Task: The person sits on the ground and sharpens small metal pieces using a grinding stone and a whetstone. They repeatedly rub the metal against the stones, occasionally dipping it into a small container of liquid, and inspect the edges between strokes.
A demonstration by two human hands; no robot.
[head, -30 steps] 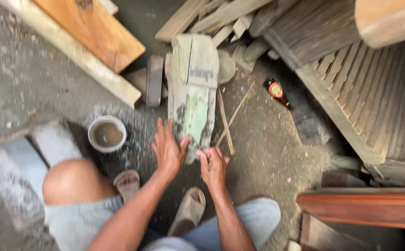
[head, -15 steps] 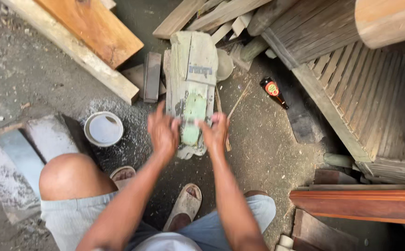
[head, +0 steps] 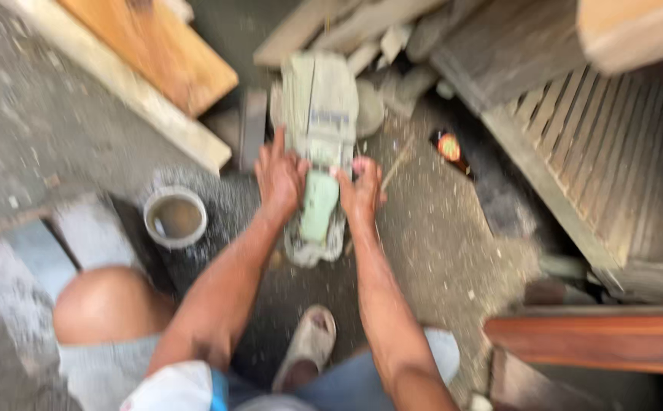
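We look down at a grey, gritty concrete floor, blurred throughout. At the right stands a weathered slatted wooden panel, with a reddish-brown wooden beam below it. At the upper left lies a long pale plank with an orange-brown board resting on it. More grey wood offcuts are piled at the top centre.

In the middle lies the folded grey-green paper sack, its length running away from us, flat on the floor between the plank and the slatted panel. Our left hand presses on its left edge, fingers spread and pointing forward; our right hand closes over its right edge — both are clamped on the sack, one on each side, with a pale green strip of it showing between them.

Left of the sack, near our bare knee, sits a small round white pot of murky liquid. A beige sandal shows below the sack, between our forearms. To the right — apart from the sack — lies a small dark bottle with an orange-red label.
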